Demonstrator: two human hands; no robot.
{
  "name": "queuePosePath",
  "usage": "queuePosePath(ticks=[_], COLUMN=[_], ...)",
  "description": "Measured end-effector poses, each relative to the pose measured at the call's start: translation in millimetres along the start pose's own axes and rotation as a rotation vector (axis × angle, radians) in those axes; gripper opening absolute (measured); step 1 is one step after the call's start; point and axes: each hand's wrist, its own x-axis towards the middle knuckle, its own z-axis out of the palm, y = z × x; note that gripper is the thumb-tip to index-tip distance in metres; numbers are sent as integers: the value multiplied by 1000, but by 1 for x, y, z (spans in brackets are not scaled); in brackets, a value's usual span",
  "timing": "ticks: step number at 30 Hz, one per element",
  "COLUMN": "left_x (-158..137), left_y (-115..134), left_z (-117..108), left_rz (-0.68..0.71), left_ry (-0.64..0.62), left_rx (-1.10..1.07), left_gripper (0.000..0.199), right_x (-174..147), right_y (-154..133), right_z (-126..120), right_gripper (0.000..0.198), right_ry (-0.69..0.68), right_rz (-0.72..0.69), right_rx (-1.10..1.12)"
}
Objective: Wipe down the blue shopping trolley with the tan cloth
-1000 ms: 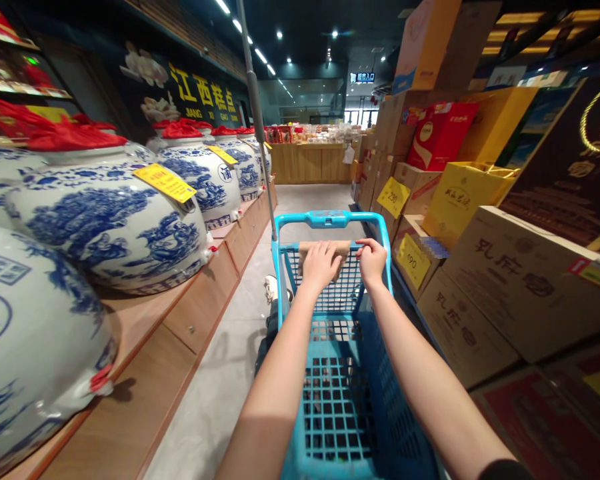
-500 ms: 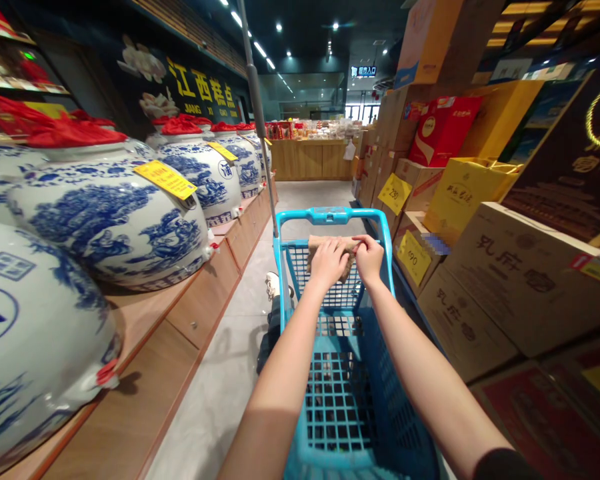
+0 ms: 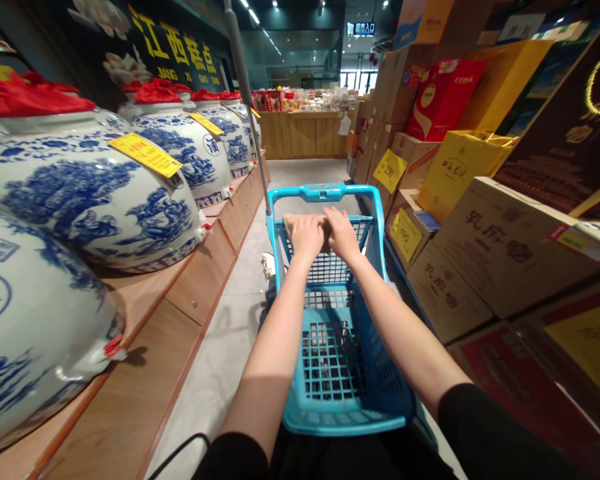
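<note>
A blue plastic shopping basket cart [image 3: 350, 425] stands lengthwise before me, its upper handle bar [image 3: 325, 193] at the far end. My left hand [image 3: 307, 239] lies closed over a brown cloth [image 3: 291, 224] folded across the lower cross bar at the basket's far rim. Close to its right, my right hand [image 3: 342, 235] has its fingers curled over the same cloth and bar. The fingertips of both hands are partly hidden behind the bar. Some of the cloth hangs below the bar between the hands.
Large blue-and-white porcelain jars [image 3: 87, 190] with red cloth tops line a wooden ledge [image 3: 190, 293] on the left. Stacked cartons [image 3: 500, 247] and gift bags [image 3: 463, 177] rise close on the right. A grey pole [image 3: 245, 73] stands at the cart's left. Farther ahead is a wooden counter [image 3: 305, 137].
Both hands and the cloth have shifted left along the bar, and my right hand has come closer to my left. The view has tipped down, showing the basket's near rim.
</note>
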Motion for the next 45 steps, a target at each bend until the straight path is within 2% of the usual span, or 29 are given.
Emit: queuePosePath(ticks=[3,4,6,9,11,14,16,19,22,25,28,30,34,40,45], left_x=[1,1,1,1,2,3,4,4,5,7,8,7,6,6,4], left_y=[15,15,7,-11,-14,-2,8,11,-1,-18,-30,-35,-40,-39,-36], left_z=[7,8,5,-1,-1,4,9,12,7,-2,-8,-9,-7,-8,-10], left_rz=[224,229,112,-129,-149,65,203,255,183,0,-148,-195,-218,-234,-229], left_ry=[-50,-38,20,106,101,-13,-71,-76,-39,70,122,122,127,104,114], left_rx=[-48,-51,-37,-3,-1,-56,-113,-175,-199,-178,-135,-121,-124,-114,-117], left_gripper=[46,46,45,44,44,46,49,53,59,58,54,53,51,49,48], right_x=[3,3,2,0,-1,0,0,0,0,0,-1,-2,-3,-1,-4], right_y=[15,20,27,24,16,6,4,8,14,20,21,17,10,17,-8], right_z=[-16,-20,-24,-18,-10,-4,-6,-12,-18,-22,-18,-9,3,-17,-12], right_gripper=[77,77,74,70,69,65,61,55,47,39,40,44,45,44,52], right_ry=[218,265,305,255,183,72,25,18,43,101,200,223,133,171,-23], right_rz=[109,148,216,240,194,96,79,124,157,212,285,255,167,368,241], right_rx=[52,69,79,51,32,33,29,-19,-93,-179,-230,-242,-250,-306,-424])
